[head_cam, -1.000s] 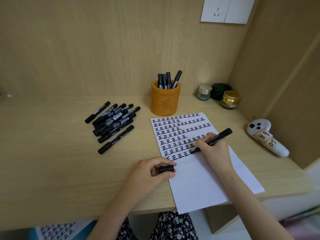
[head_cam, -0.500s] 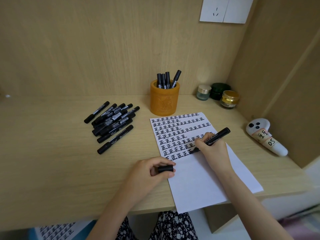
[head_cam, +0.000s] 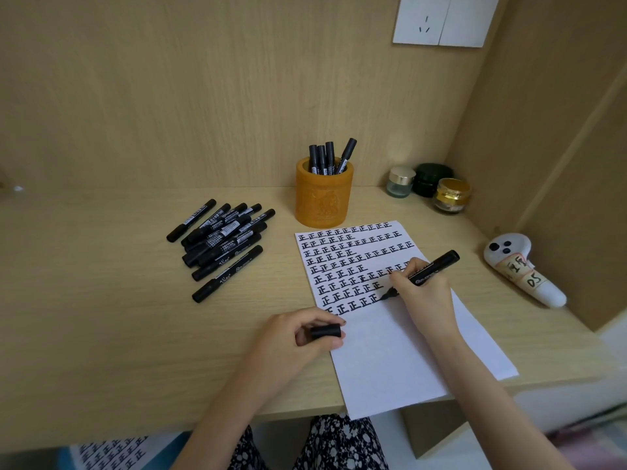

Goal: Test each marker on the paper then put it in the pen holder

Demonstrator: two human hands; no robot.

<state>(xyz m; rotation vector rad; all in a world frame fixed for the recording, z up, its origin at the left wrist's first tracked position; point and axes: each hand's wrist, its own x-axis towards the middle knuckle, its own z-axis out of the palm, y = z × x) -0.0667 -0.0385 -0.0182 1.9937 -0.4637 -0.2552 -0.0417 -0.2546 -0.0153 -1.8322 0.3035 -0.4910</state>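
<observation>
Four black markers [head_cam: 327,157] stand in the round orange pen holder [head_cam: 324,201] on the wooden surface [head_cam: 101,300]. The right hand [head_cam: 420,290] clamps its fingers on an uncapped black marker [head_cam: 434,268], tip on the white paper sheet [head_cam: 407,351]; the left hand [head_cam: 291,337] pinches a black cap [head_cam: 325,331] between its fingers.

Soft, even, warm light fills the alcove around the desk [head_cam: 101,317]. Shadows are faint and short, pooling under the pile of markers [head_cam: 220,239] and beneath the right hand [head_cam: 424,293] on the white paper [head_cam: 400,361]. A small glint shows on the gold jar [head_cam: 453,189]. The centre is sharp, wide-angle bowing curves the desk's front edge, and the lower right corner smears into blur.
</observation>
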